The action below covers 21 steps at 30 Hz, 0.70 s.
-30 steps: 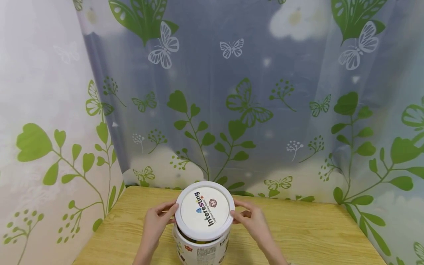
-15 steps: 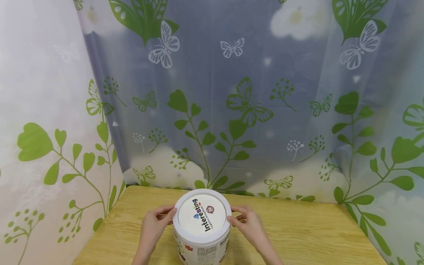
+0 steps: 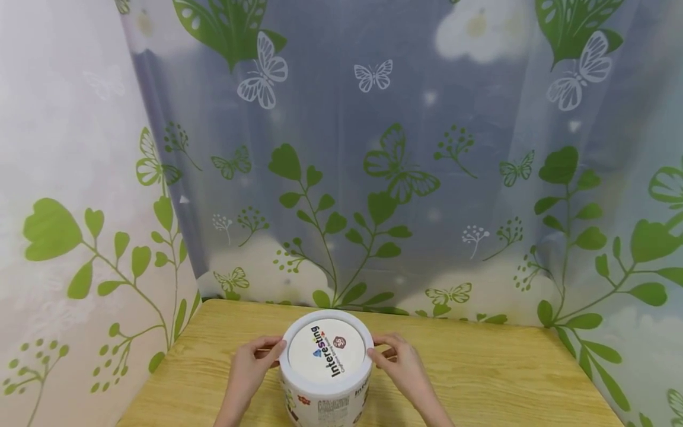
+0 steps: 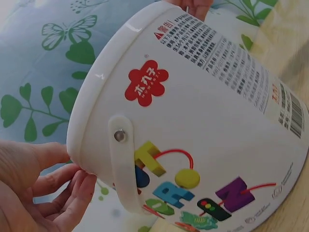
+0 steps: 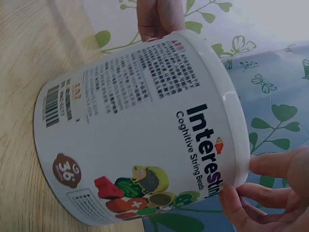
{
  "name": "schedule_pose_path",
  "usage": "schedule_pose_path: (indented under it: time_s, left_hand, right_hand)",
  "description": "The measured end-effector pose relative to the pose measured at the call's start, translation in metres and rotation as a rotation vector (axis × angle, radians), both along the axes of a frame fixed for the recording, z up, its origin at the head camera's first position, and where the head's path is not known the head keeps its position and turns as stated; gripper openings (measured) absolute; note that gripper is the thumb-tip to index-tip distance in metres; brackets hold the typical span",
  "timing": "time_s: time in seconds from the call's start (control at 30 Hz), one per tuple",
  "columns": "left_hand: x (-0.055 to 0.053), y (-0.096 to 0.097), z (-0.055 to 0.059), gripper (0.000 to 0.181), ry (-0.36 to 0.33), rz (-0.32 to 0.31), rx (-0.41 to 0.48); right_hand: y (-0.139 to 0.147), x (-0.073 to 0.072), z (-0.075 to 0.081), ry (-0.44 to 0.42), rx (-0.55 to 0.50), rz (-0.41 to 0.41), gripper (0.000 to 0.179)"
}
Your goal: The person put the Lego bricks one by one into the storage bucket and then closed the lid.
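Note:
A white round bucket (image 3: pixel 306 409) with printed toy pictures stands on the wooden table. Its white lid (image 3: pixel 326 353), lettered "Interesting", lies level on top, and no gap shows under its rim in the head view. My left hand (image 3: pixel 252 366) holds the lid's left edge, thumb at the rim and fingers curled below it. On the opposite side my right hand (image 3: pixel 402 366) pinches the rim the same way. In the left wrist view a white handle (image 4: pixel 124 169) hangs from a metal rivet on the bucket's side. The bucket's contents are hidden.
The wooden table (image 3: pixel 496 379) reaches back to a blue-grey curtain (image 3: pixel 405 237) printed with leaves and butterflies. A similar pale sheet (image 3: pixel 80 148) hangs along the left side.
The lid was tilted, with a dark gap at its near side. It has come down flat onto the bucket, both hands keeping hold of its rim.

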State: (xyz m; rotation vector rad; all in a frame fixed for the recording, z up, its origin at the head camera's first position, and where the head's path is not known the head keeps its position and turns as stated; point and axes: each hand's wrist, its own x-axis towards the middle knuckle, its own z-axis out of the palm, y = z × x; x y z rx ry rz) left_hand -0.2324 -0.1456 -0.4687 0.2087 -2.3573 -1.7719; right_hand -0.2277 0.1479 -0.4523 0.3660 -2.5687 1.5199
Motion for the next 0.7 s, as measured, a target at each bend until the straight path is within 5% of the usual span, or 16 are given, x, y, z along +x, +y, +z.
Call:
schedule_pose_path:
  time_s: [0.33,0.7]
  left_hand:
    - [0.0035,-0.0046,-0.0041,0.026,0.05,-0.045,0.004]
    - [0.0044,-0.0086,-0.0034,0.033,0.137,-0.168,-0.205]
  right_hand:
    - [-0.0022,0.0054,0.0011,0.072,0.185,-0.019,0.034]
    - [0.0021,0.0022,-0.0026,0.136,0.255,0.054,0.042]
